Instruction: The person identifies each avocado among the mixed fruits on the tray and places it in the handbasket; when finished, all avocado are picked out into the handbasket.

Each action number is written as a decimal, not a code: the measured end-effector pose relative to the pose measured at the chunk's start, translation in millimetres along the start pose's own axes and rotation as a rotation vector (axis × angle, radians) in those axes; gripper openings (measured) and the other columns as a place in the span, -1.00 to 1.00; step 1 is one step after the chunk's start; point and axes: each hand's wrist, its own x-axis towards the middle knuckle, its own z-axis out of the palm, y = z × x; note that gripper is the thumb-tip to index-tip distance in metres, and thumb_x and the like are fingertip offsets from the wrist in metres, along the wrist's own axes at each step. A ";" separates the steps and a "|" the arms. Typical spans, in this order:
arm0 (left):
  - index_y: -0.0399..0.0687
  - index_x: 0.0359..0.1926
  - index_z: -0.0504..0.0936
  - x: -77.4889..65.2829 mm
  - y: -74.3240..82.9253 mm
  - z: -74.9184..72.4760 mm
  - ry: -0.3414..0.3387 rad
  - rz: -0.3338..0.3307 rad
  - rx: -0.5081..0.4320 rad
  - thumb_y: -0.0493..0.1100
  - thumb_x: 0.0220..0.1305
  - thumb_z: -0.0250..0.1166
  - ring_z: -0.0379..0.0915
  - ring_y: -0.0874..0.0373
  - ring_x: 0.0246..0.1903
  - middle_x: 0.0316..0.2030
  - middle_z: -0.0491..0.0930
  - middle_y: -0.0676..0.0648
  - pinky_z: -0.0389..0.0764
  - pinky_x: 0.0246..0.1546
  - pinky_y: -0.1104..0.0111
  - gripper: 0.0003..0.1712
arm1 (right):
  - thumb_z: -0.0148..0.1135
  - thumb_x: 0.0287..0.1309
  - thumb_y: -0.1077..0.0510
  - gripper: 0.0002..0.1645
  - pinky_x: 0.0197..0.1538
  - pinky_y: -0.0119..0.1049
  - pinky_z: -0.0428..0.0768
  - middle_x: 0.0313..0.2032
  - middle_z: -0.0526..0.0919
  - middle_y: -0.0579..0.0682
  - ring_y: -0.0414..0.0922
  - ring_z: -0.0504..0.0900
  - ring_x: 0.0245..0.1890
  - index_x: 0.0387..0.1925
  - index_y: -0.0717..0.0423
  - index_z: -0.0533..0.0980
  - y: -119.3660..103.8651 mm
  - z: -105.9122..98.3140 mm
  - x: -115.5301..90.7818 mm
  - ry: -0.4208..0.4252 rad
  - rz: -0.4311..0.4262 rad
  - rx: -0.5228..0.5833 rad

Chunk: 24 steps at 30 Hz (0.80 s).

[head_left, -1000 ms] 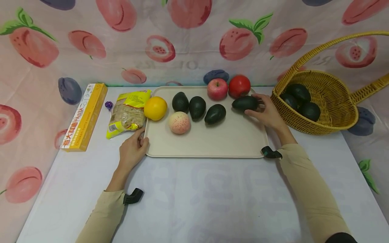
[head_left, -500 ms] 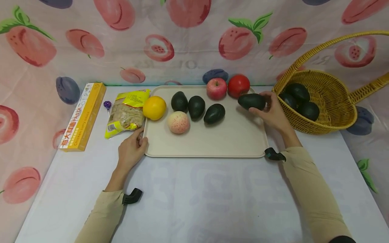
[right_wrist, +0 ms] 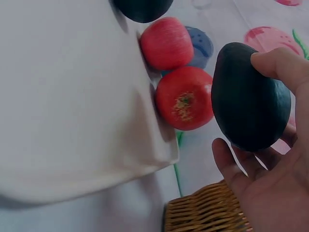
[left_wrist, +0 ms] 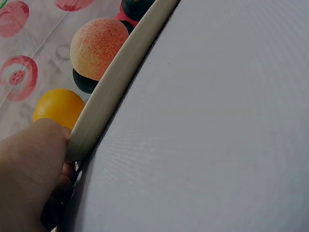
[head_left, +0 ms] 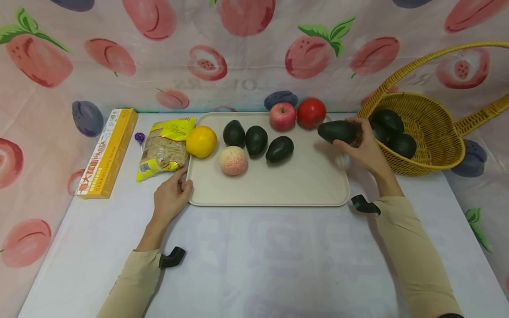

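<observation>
My right hand (head_left: 367, 148) holds a dark green avocado (head_left: 338, 131) above the right end of the beige tray (head_left: 270, 194). In the right wrist view the thumb lies on one side of that avocado (right_wrist: 248, 96), with the fingers curled round the other. At the tray's lower left corner, my left hand (head_left: 171, 194) grips the rim; in the left wrist view its thumb (left_wrist: 53, 133) is over the edge and the fingers are partly hidden below. On the tray lie several things: avocados (head_left: 256, 140), a speckled peach (head_left: 233, 160), an orange (head_left: 201, 141), an apple (head_left: 282, 116) and a pomegranate (head_left: 312, 113).
A yellow wicker basket (head_left: 437, 159) with a tall handle stands right of the tray and holds avocados (head_left: 402, 145). Left of the tray lie a bag of noodles (head_left: 165, 148), a purple lollipop (head_left: 139, 138) and a pasta box (head_left: 106, 154). A patterned cloth (head_left: 246, 53) hangs behind.
My right hand has lifted the avocado off the tray and carried it rightward, closer to the basket. My left hand stays at the tray's corner.
</observation>
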 end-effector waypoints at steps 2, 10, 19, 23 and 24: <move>-0.20 0.13 0.51 -0.3 -0.1 0.0 -0.005 -0.003 -0.001 -0.12 0.24 0.14 0.21 0.15 -0.64 -0.59 0.41 -0.03 0.15 -0.64 0.35 -0.54 | 0.31 0.07 0.12 -0.18 -0.07 -0.39 0.26 0.07 0.27 -0.06 -0.18 0.27 -0.05 0.30 0.00 0.13 -7.8 -1.6 -4.4 0.013 -0.012 -0.005; -0.19 0.14 0.51 -0.3 -0.6 0.2 -0.005 -0.005 0.003 -0.12 0.24 0.13 0.22 0.15 -0.64 -0.59 0.42 -0.03 0.16 -0.63 0.35 -0.54 | 0.32 0.05 0.17 -0.20 -0.12 -0.48 0.29 0.05 0.32 -0.18 -0.24 0.30 -0.08 0.29 0.05 0.17 -9.6 -10.8 -9.7 0.069 -0.064 -0.005; -0.19 0.14 0.51 -0.9 0.5 -0.5 -0.009 -0.011 0.004 -0.12 0.24 0.14 0.21 0.15 -0.65 -0.60 0.41 -0.03 0.15 -0.64 0.34 -0.54 | 0.32 0.04 0.23 -0.19 -0.03 -0.60 0.35 0.07 0.35 -0.21 -0.29 0.38 -0.01 0.32 -0.02 0.20 9.9 -28.0 -9.6 0.110 -0.095 0.026; -0.20 0.14 0.50 0.0 1.5 -1.3 -0.011 -0.009 0.001 -0.12 0.24 0.13 0.21 0.14 -0.64 -0.60 0.41 -0.03 0.15 -0.64 0.34 -0.54 | 0.31 0.04 0.25 -0.19 -0.08 -0.61 0.38 0.04 0.39 -0.21 -0.29 0.41 -0.04 0.32 -0.02 0.22 10.1 -34.1 -14.3 0.134 -0.109 0.022; -0.20 0.14 0.50 0.3 1.7 -1.4 -0.011 -0.008 0.002 -0.12 0.24 0.13 0.21 0.14 -0.64 -0.60 0.41 -0.03 0.15 -0.64 0.34 -0.54 | 0.31 0.04 0.25 -0.19 -0.07 -0.62 0.38 0.04 0.38 -0.22 -0.30 0.41 -0.03 0.32 -0.03 0.22 10.9 -35.7 -15.1 0.138 -0.107 0.020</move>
